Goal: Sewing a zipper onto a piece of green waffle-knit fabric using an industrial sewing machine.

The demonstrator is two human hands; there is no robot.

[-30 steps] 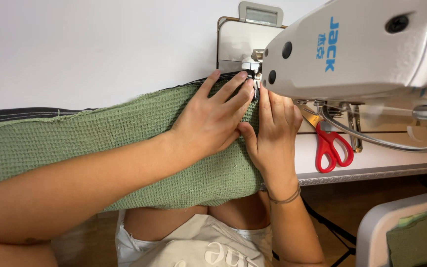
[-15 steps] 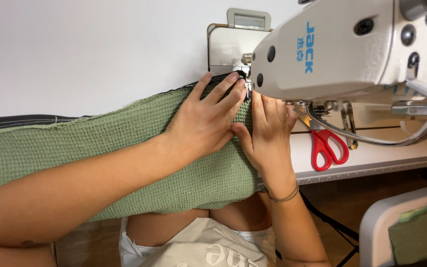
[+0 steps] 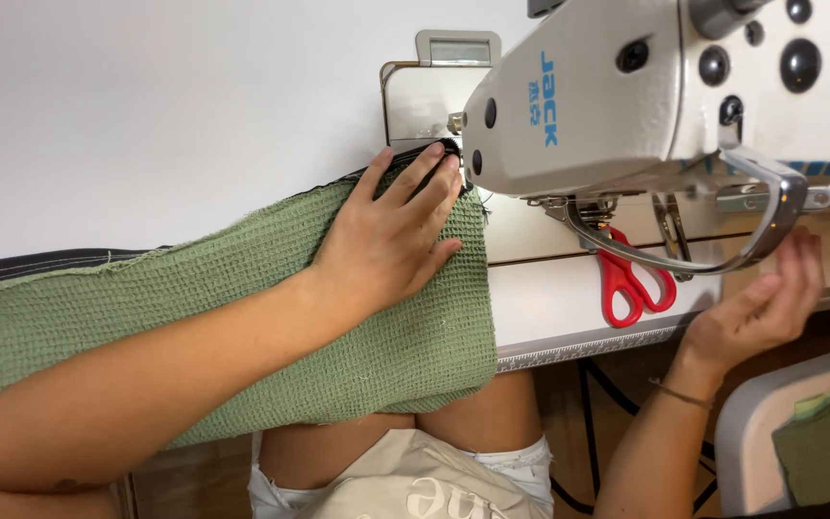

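Observation:
A green waffle-weave cloth with a dark edge strip lies across the white sewing table and hangs over its front edge. My left hand presses flat on the cloth, fingers spread, fingertips right by the needle area under the white sewing machine head. My right hand is off the cloth, raised palm-up at the right below the machine, fingers apart, close to a curved metal lever. It holds nothing.
Red-handled scissors lie on the table under the machine arm. A white bin with green fabric pieces stands at the lower right. My knees and light shorts show below the table edge. Cables hang underneath.
My right hand left the cloth beside the needle and swung right to below the machine's lever. The left hand stayed pressed on the cloth. The view shifted left.

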